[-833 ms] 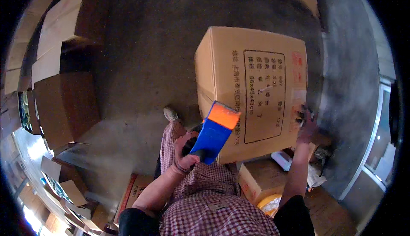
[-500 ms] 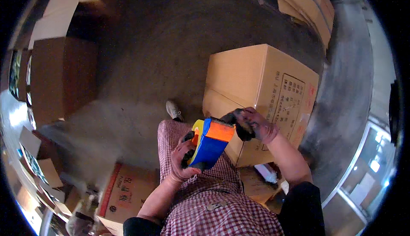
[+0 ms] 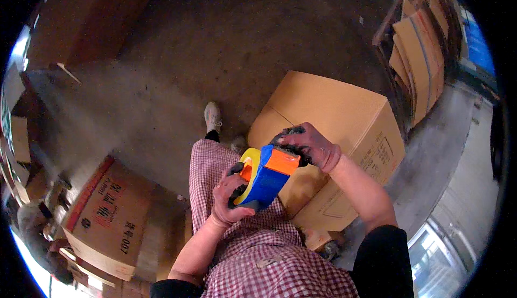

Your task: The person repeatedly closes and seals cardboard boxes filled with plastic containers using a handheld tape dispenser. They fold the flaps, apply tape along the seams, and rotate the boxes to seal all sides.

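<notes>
In front of my apron is a tape dispenser (image 3: 269, 182), blue with an orange front end and a yellow roll on its left side. My left hand (image 3: 230, 193), in a dark-palmed glove, wraps round the roll side, fingers at its centre and thumb under the blue body. My right hand (image 3: 308, 148), gloved likewise, has its fingers curled on the dark front edge of the dispenser; its fingertips are partly hidden. Just beyond and to the right stands a large closed cardboard box (image 3: 328, 104), partly behind my right hand and forearm.
A printed carton (image 3: 110, 214) stands on the left near me. Flattened cardboard sheets (image 3: 423, 61) lean in a rack at far right. A big dark box (image 3: 81, 18) is at far left. My shoe (image 3: 213, 116) rests on the concrete floor (image 3: 226, 44). A glass door (image 3: 439, 255) is at lower right.
My view has swung, shifting the boxes and the cardboard rack across the picture. My right hand has come closer against the dispenser's front edge. My left hand keeps its hold.
</notes>
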Action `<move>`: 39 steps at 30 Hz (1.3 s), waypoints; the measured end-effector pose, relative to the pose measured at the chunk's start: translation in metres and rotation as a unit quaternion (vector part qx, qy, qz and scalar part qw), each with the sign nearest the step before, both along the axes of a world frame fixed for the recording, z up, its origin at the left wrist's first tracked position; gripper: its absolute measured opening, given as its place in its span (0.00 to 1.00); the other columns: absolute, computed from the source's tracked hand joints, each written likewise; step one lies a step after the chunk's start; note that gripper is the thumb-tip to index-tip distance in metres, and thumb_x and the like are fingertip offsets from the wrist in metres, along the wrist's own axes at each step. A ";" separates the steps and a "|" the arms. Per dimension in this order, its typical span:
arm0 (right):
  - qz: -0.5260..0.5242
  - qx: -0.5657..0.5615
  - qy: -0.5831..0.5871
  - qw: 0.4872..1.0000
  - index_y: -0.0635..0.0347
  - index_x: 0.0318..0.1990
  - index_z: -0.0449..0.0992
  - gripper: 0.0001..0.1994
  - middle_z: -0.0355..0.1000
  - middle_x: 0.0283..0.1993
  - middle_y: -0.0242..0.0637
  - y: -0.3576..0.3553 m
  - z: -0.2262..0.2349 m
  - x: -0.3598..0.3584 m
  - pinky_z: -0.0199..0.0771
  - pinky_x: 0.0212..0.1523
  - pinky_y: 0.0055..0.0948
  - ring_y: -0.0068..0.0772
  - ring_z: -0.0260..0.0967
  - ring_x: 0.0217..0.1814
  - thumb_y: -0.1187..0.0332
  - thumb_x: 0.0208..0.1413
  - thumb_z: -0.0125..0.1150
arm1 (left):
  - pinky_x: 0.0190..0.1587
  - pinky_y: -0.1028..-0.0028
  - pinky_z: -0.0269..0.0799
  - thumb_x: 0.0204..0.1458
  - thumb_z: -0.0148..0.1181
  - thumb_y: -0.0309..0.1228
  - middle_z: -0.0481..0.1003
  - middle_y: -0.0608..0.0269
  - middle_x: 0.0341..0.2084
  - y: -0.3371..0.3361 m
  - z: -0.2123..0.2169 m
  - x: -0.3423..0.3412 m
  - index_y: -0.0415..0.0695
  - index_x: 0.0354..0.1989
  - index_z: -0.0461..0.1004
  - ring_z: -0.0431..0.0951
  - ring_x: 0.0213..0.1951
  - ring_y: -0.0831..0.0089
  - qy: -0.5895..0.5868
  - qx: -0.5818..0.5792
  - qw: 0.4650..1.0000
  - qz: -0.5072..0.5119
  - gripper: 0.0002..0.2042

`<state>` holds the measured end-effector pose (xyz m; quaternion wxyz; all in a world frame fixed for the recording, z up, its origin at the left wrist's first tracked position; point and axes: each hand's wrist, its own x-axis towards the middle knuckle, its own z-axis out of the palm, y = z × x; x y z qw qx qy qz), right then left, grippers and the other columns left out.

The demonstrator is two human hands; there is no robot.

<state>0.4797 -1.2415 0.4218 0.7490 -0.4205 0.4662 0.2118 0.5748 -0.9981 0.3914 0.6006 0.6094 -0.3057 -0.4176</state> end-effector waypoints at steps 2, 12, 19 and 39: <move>0.013 -0.036 0.028 0.999 0.68 0.31 0.74 0.11 0.73 0.31 0.37 0.011 -0.017 -0.013 0.70 0.36 0.20 0.24 0.70 0.32 0.67 0.45 0.56 | 0.49 0.63 0.61 0.33 0.59 0.62 0.72 0.54 0.25 0.013 -0.014 -0.033 0.38 0.32 0.71 0.72 0.34 0.54 0.019 0.030 0.999 0.027 0.34; 0.262 -0.568 0.193 0.756 0.57 0.27 0.78 0.11 0.73 0.28 0.46 -0.089 -0.124 -0.016 0.71 0.34 0.35 0.45 0.72 0.33 0.60 0.40 0.58 | 0.29 0.77 0.66 0.39 0.60 0.44 0.72 0.64 0.21 0.036 -0.091 -0.066 0.37 0.29 0.72 0.70 0.25 0.79 0.384 0.231 0.891 0.069 0.19; 0.433 -0.551 0.332 0.631 0.56 0.32 0.76 0.14 0.72 0.39 0.44 -0.086 -0.195 -0.040 0.69 0.43 0.37 0.42 0.69 0.43 0.57 0.45 0.54 | 0.34 0.77 0.64 0.46 0.54 0.39 0.72 0.64 0.25 0.032 -0.235 -0.091 0.36 0.28 0.74 0.69 0.29 0.78 0.471 0.202 0.855 0.078 0.16; 0.658 -0.471 0.387 0.442 0.54 0.45 0.71 0.19 0.66 0.49 0.43 -0.065 -0.274 -0.068 0.70 0.43 0.35 0.39 0.67 0.49 0.56 0.47 0.56 | 0.43 0.72 0.66 0.44 0.55 0.49 0.72 0.49 0.37 -0.003 -0.278 -0.101 0.34 0.40 0.73 0.73 0.38 0.64 0.326 0.313 0.882 -0.134 0.27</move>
